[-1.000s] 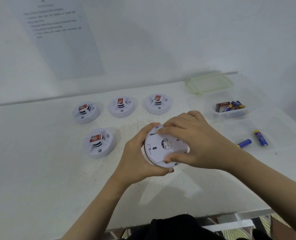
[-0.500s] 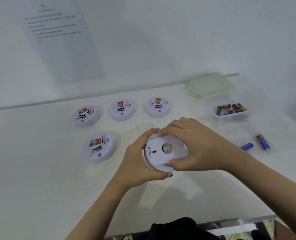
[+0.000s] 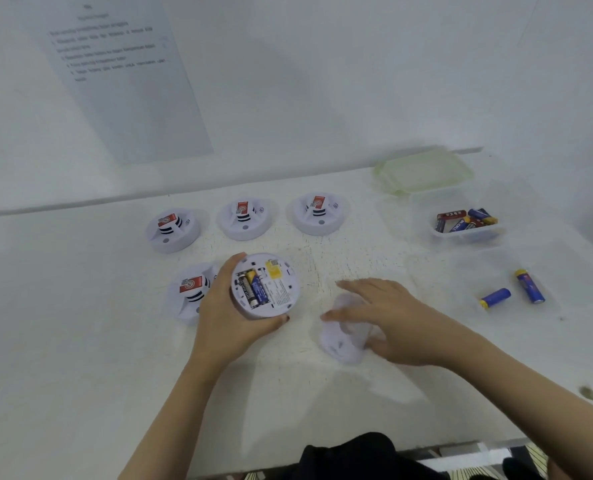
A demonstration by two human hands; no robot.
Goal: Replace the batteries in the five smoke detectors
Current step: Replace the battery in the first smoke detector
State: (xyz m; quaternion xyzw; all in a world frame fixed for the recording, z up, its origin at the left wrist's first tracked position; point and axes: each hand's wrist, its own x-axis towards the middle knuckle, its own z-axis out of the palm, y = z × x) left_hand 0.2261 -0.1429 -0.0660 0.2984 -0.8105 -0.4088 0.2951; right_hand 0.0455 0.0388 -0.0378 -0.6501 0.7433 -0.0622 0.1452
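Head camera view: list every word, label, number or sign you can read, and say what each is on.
No text can be read letter for letter.
Sheet on the wall: printed lines, blurred.
Four detectors: red labels and a wave sign, wording too small.
Opened detector in the left hand: yellow sticker and fine print, unreadable.
Batteries in the tub and loose batteries: brand print blurred.

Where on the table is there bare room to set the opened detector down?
Bare room: the near strip between the arms and table edge, and the stretch between back cover and loose batteries. Crowded: the left, where the held detector overlaps another detector.
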